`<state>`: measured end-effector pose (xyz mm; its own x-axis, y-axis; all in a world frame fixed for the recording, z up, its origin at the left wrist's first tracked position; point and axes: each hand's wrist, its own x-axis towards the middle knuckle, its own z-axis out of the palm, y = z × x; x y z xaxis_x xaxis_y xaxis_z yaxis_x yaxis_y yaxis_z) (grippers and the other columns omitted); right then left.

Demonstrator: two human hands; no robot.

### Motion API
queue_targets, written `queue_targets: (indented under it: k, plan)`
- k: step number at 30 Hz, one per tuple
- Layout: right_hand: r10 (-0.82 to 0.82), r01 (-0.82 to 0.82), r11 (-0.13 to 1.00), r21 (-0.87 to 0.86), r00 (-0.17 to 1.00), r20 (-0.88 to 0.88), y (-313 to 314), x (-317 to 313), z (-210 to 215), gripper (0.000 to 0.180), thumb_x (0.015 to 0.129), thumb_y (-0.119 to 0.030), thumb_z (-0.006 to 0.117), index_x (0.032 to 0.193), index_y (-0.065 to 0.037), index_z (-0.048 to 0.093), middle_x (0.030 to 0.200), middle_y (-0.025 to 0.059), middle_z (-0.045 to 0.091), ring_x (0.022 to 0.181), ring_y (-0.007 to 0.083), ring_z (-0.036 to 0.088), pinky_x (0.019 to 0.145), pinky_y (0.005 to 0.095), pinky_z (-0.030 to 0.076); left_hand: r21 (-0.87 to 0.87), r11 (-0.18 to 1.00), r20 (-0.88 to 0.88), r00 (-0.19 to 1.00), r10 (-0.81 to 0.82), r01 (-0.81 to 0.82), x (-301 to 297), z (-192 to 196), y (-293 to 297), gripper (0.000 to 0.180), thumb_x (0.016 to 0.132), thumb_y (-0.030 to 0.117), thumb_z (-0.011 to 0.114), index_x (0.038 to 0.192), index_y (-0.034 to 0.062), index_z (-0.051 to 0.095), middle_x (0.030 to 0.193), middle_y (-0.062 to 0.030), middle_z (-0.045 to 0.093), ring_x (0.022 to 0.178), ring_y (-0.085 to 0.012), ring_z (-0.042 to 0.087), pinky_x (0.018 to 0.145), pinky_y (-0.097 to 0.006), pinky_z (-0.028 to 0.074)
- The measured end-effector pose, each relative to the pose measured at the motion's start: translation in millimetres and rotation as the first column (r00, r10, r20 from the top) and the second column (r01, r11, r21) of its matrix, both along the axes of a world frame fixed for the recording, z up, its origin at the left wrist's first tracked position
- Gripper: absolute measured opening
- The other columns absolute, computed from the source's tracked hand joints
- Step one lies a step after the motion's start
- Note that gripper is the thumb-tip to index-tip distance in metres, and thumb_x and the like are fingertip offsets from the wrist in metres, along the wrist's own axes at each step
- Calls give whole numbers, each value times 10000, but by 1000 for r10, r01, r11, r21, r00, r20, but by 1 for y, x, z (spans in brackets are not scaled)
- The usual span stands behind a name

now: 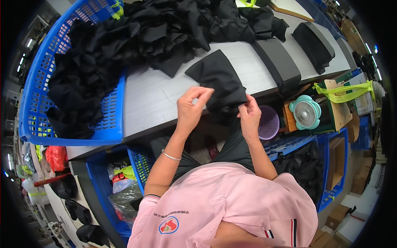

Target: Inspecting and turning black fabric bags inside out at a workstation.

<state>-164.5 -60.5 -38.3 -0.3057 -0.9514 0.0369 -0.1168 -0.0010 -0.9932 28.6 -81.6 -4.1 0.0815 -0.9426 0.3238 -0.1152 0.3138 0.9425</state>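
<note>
A black fabric piece [223,76] lies partly on the grey table, its near edge hanging over the table's front side. My right hand [249,117] pinches the right near corner of this cloth between thumb and fingers. Over the cloth's left near edge, my left hand [193,108] is closed, thumb and forefinger pressed together. What those fingertips hold, if anything, is too small to make out. Just beyond the cloth spreads a big heap of loose black fabric pieces [165,37].
A blue basket [113,118] on the left holds more black cloth. Neat black stacks [279,62] stand at right on the table [144,99]. A teal fan [305,112] and a purple bin [269,122] sit below, right. Another blue basket [97,169] with plastic bags is lower left.
</note>
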Motion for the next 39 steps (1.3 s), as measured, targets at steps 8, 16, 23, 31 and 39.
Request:
queue_targets:
  k: [8,16,23,31,39]
  plan:
    - [165,-144,977,-155,977,135,12,25,23,281,934,21,556,1212,32,597,888,16,630,683,42,540,564,202,450,-35,999,231,973,13,-5,-24,-3,21,231,832,32,721,1059,2,687,947,-114,686,854,-236,671,776,-304,518]
    - [64,-103,981,-164,972,-225,17,16,28,232,894,42,579,1116,17,640,822,57,587,627,79,483,567,257,408,213,945,-312,934,-175,248,5,4,3,238,904,-19,597,1128,11,674,895,7,647,832,-75,592,754,-235,465]
    - [-477,-128,671,-730,679,-558,28,24,37,246,792,80,681,1029,18,659,1019,139,607,916,342,621,770,387,528,150,960,-13,971,-237,236,-7,18,11,294,843,-62,639,1127,2,676,981,-13,662,941,-91,616,840,-243,493]
    - [-58,-471,834,-286,441,-896,38,37,3,76,760,-17,632,835,-34,628,839,144,621,708,297,646,547,377,500,-228,947,498,863,-84,224,-26,37,36,406,664,-101,549,1007,61,693,956,-93,654,910,-308,594,790,-370,509]
    - [422,-453,890,45,859,289,33,30,-6,36,879,-37,631,893,-47,663,848,42,669,757,173,657,628,322,515,-188,970,383,921,-71,152,-23,28,70,464,654,-121,621,1080,52,685,957,-101,657,884,-289,608,756,-365,518]
